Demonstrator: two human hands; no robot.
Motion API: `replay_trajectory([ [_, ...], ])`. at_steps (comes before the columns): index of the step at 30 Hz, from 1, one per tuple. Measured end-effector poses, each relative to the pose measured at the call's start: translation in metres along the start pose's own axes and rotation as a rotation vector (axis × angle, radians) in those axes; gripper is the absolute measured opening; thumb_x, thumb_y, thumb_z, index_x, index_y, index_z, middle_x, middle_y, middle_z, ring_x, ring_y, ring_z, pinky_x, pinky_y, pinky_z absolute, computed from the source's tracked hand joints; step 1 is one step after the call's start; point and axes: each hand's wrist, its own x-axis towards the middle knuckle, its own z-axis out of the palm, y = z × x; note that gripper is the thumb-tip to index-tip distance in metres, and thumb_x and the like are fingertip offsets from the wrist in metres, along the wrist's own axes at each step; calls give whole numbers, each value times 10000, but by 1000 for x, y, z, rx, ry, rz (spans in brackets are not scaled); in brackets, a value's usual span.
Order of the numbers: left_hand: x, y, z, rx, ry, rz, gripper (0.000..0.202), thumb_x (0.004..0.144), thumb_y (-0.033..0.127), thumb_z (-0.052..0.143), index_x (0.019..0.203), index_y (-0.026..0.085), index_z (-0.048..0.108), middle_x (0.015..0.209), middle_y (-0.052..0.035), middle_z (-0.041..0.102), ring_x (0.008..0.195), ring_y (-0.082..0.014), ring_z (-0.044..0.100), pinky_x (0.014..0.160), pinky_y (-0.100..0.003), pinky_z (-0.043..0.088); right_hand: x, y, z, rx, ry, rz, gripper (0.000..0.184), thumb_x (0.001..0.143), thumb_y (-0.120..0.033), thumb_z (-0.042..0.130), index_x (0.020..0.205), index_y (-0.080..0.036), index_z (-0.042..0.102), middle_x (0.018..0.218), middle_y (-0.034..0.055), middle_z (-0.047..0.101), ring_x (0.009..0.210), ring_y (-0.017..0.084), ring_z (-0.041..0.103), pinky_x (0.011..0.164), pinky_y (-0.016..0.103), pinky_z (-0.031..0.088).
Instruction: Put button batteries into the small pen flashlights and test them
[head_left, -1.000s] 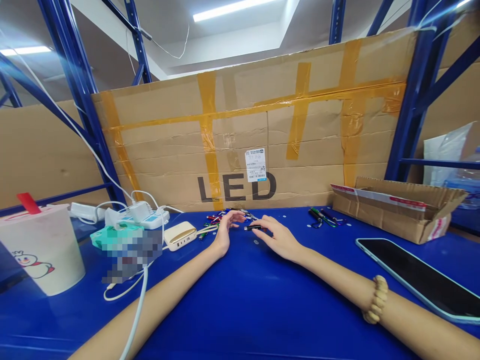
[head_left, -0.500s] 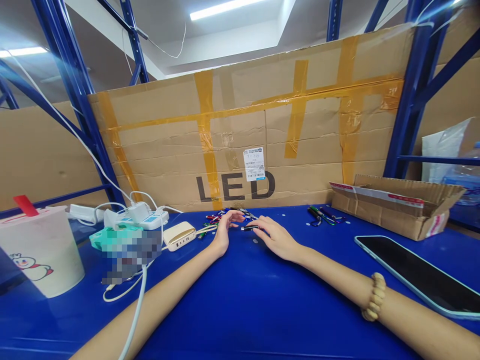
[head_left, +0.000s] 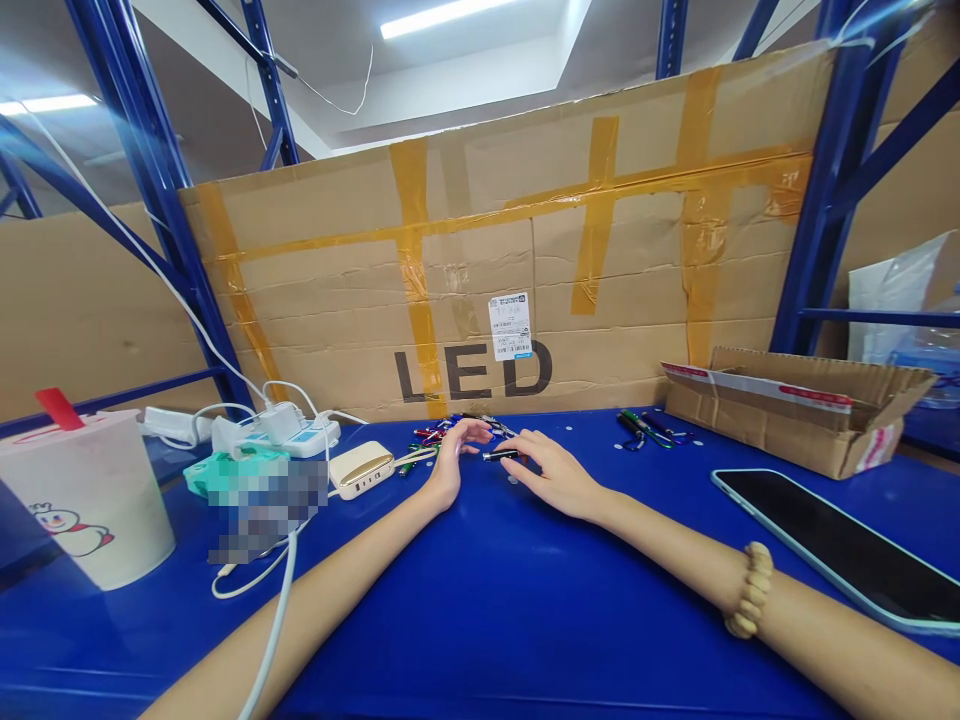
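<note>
Tube (head_left: 501, 455), in the head view, sits pinched in the fingertips of the right hand (head_left: 561, 476), long axis crosswise, bright end pointing off toward the left hand (head_left: 448, 465), whose curved fingers stand apart; of the 2, the right is nearer.

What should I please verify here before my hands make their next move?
1. Black pen-shaped item held between the right hand's fingers: ok.
2. Left hand free of any item: cannot tell; its inner side is partly hidden.
3. Pile of small coloured items fully in view: not ok; the left hand covers part of it.
4. White cable clear of the left forearm: not ok in this view, it crosses in front; contact cannot be told.
5. Smartphone apart from the right forearm: ok.
6. Cup with red straw standing apart from the left forearm: ok.
</note>
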Motion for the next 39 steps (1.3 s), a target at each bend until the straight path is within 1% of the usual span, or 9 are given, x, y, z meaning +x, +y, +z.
replay_trajectory([
  [3,0,0,0,-6,-2,-10,379,765,369,269,823,160,580,834,-70,638,842,-202,572,732,-308,401,-1,-1,0,-17,7,-3,249,868,-349,411,1014,-258,592,901,35,588,870,177,510,810,354,401],
  [7,1,0,0,-20,-15,-10,359,764,361,279,816,161,572,834,-72,640,837,-205,572,726,-313,396,0,4,2,-54,42,-5,248,873,-337,404,988,-256,608,888,36,586,886,178,510,828,350,390],
  [14,2,-2,-1,-16,-9,-7,364,766,365,283,825,154,573,838,-71,631,827,-195,562,709,-296,392,1,6,3,-56,49,19,264,872,-372,398,985,-264,611,869,40,569,868,181,503,764,333,415],
  [17,1,-2,-1,-6,-15,-7,367,765,363,283,836,157,579,858,-68,632,845,-193,558,717,-292,393,2,5,2,-31,36,10,272,881,-366,381,1016,-262,593,880,37,573,872,175,510,790,339,413],
  [22,1,-2,-2,-4,-19,-7,368,764,370,287,831,159,581,844,-67,630,838,-193,558,720,-292,393,2,6,3,-24,6,-25,270,893,-298,359,1048,-268,578,978,40,579,968,179,501,870,367,383],
  [29,1,-1,0,4,-13,-15,371,765,365,288,820,160,592,808,-65,630,820,-195,562,706,-294,396,2,7,4,-62,4,-19,256,877,-279,401,1005,-283,623,842,34,560,832,168,508,805,346,408],
  [34,1,0,0,-5,-12,-18,358,761,362,294,806,163,589,799,-62,627,811,-193,560,699,-291,394,3,8,4,-40,-15,-23,253,867,-283,435,1047,-285,612,868,34,561,859,166,515,845,350,388],
  [39,1,1,0,0,-13,-24,363,749,377,298,804,163,586,801,-62,618,806,-188,554,689,-279,390,3,9,5,-23,-5,-31,260,875,-303,413,1048,-282,606,890,37,575,893,172,519,853,348,389],
])
